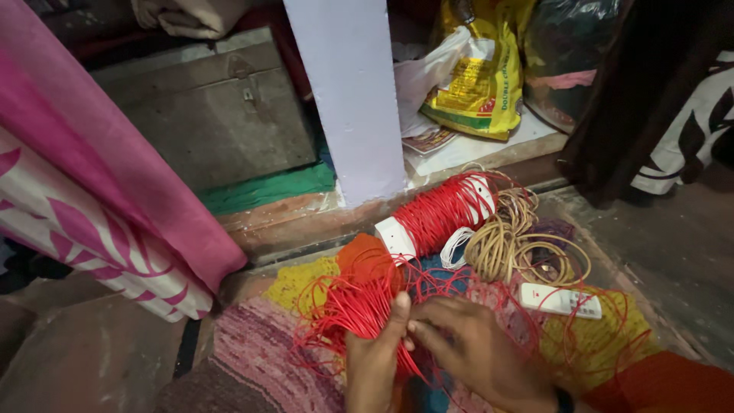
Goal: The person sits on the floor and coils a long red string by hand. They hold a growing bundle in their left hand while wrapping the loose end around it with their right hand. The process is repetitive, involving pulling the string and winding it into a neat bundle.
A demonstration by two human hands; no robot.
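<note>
In the head view, a bunch of thin red rings (353, 306) is grasped by the left hand (376, 359), whose thumb is pressed over the rings while the other fingers are wrapped behind them. The right hand (474, 353) is placed just beside the left hand, and its fingertips (417, 327) are pinched on a few of the same red rings, close to the left thumb. A dark band (564, 399) is seen on the right wrist. The bunch is held low over a multicoloured rag rug (252, 359), and loose red rings are spread on the rug around both hands. Behind the hands, a long stack of red rings (442, 210) with white card ends is laid on its side on the rug. Just to the right of this stack, a heap of tan rings (508, 241) is seen. In front of this heap, near the right hand, a small white flat device (560, 300) is lying on the rug. Behind the red stack, a pale pillar (352, 92) is standing, with a yellow printed bag (482, 76) on a ledge to its right and a grey metal trunk (214, 115) to its left. Far left of the rug, a pink patterned cloth (84, 176) is hanging.
</note>
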